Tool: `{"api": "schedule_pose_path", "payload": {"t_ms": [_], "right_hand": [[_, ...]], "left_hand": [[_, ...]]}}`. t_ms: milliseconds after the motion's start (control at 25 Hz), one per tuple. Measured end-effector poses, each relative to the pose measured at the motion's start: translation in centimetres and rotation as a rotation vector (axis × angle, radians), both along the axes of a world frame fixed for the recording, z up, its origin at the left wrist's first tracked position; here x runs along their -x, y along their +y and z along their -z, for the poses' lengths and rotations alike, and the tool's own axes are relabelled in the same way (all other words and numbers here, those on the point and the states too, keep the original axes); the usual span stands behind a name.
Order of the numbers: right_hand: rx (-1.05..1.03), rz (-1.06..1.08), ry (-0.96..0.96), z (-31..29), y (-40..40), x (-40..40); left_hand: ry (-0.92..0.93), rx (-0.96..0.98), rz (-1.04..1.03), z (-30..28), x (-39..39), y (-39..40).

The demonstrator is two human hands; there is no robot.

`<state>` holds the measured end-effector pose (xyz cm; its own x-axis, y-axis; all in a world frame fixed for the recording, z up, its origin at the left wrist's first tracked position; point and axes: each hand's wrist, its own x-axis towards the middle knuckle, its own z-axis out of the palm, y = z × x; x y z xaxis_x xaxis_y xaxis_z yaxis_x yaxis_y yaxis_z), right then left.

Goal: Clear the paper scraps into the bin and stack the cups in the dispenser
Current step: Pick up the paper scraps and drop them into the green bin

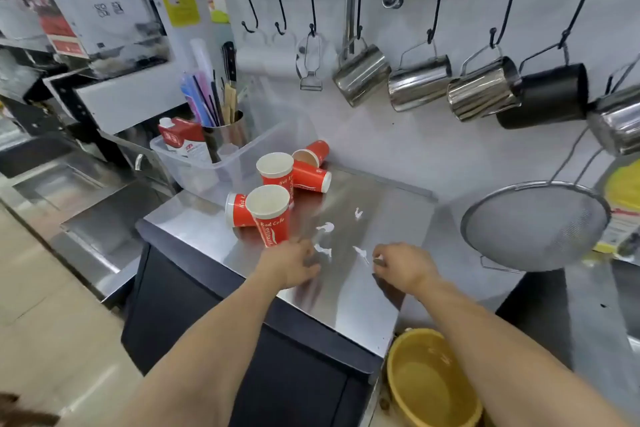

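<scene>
Several red paper cups sit at the back left of the steel counter [363, 288]. One upright cup [272, 218] stands nearest me, a second upright cup [277, 173] behind it, and the others lie on their sides [310, 177]. White paper scraps [325, 227] are scattered mid-counter, with more scraps [358, 213] farther back. My left hand [291, 262] rests on the counter just below the nearest cup, fingers loosely curled, holding nothing I can see. My right hand [401, 263] pinches a small white scrap [378, 257] at its fingertips.
A yellow bin [429, 381] stands on the floor at the counter's right front corner. A clear plastic tub [207, 166] with a carton and a utensil holder sits at the back left. Steel pitchers [419, 83] hang on a rail, and a mesh strainer [533, 225] hangs at the right.
</scene>
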<state>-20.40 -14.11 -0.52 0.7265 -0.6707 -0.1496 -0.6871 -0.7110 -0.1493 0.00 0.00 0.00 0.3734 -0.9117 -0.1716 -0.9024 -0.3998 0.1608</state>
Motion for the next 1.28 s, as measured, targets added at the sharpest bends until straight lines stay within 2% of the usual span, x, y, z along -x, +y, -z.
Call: {"api": "schedule_pose_path", "payload": {"t_ms": [280,520,1040,1280], "right_hand": [[-0.055,-0.083,-0.043,1.3,-2.5,-2.6],[-0.059,-0.105,-0.160,2.6,-3.6,-3.7],[-0.082,-0.059,-0.306,4.3,-4.7,-4.1],[-0.274,0.157,-0.460,2.8,-6.7,-5.2]], "left_hand": [[0.002,0.072,-0.075,1.9,0.5,-3.5],[0.008,0.233,-0.090,3.1,0.5,-5.3],[0.024,0.272,-0.012,5.1,0.4,-6.2],[0.160,0.314,-0.219,3.6,-1.0,-7.6]]}}
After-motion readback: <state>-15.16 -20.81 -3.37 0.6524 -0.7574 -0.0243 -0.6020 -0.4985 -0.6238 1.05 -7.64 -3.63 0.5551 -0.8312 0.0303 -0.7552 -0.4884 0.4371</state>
